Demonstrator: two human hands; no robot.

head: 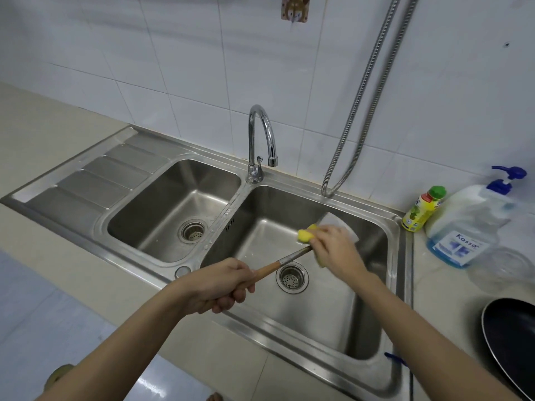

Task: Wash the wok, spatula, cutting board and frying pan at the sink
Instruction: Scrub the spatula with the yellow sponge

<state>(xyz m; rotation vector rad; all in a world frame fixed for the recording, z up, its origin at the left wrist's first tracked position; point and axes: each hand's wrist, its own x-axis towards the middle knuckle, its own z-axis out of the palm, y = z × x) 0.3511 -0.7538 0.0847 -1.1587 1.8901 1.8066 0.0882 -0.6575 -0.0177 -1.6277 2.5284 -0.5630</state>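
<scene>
The left hand point(220, 285) had its grip clamped round the wooden handle of the spatula point(285, 260), whose metal shaft ran toward two o'clock over the right basin of the sink point(373, 322). There the right hand point(333, 244) pinched a yellow sponge point(305, 235) against the shaft; the blade, probably the pale sheet behind the knuckles, was mostly hidden. The drain point(291, 277) sat directly under the shaft, with open basin toward six o'clock. At four o'clock the frying pan point(512, 340) lay on the bench point(445, 287).
</scene>
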